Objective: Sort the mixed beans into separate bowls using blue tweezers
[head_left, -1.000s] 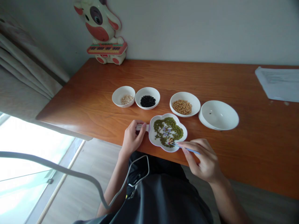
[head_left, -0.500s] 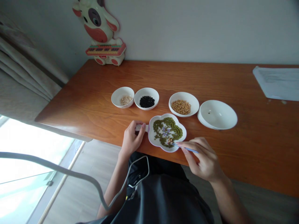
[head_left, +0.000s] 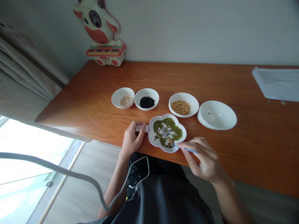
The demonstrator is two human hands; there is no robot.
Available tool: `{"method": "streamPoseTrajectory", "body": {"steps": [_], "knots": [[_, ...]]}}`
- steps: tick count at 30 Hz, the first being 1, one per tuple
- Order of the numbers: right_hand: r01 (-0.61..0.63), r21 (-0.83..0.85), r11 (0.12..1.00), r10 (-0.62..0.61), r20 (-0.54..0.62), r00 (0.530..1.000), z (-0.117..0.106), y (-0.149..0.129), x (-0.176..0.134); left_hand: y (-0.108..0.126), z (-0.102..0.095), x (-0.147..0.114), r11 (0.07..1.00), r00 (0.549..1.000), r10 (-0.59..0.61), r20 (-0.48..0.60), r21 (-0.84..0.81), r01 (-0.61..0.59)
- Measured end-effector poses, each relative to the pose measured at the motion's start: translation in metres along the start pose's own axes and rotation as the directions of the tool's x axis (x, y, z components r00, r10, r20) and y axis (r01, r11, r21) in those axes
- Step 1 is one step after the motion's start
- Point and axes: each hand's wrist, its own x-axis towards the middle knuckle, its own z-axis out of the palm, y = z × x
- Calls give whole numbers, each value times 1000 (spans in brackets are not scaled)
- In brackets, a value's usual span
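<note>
My left hand (head_left: pixel 132 138) is closed on the short handle of a white, flower-shaped dish (head_left: pixel 153 140) with a lilac rim. Green mung beans (head_left: pixel 175 127) lie spread inside it, around a purple pattern on its bottom. A small cluster of tan soybeans (head_left: pixel 170 141) sits among them near the front edge. In my right hand (head_left: pixel 204 158) is a pair of thin blue tweezers (head_left: pixel 189 150), pinched between thumb and fingers. Their tips reach into the dish beside the tan soybeans; whether they grip one is too small to tell.
Behind the dish stand white bowls: one with pale flat pieces (head_left: pixel 126 100), one with black beans (head_left: pixel 147 102), one with soybeans (head_left: pixel 181 107). A larger bowl (head_left: pixel 219 116) at right shows a dark speck. A cow toy (head_left: pixel 105 40) and papers (head_left: pixel 279 84) are farther back. A cable (head_left: pixel 88 179) hangs at left.
Almost nothing differs. The whole view has shifted very slightly, while both hands, the dish and the tweezers keep their places.
</note>
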Motion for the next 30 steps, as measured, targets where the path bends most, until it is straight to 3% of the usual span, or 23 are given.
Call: {"method": "streamPoseTrajectory", "body": {"steps": [13, 21, 30], "knots": [[19, -29, 999, -18, 33, 999, -4, -2, 1, -2, 1, 0, 1000, 1000, 7, -3, 6, -7], [-41, -20, 999, 40, -49, 998, -6, -2, 2, 0, 0, 1, 1000, 1000, 4, -2, 6, -4], [-24, -57, 998, 23, -18, 1000, -2, -1, 6, 0, 0, 1, 1000, 1000, -7, 4, 7, 7]]}}
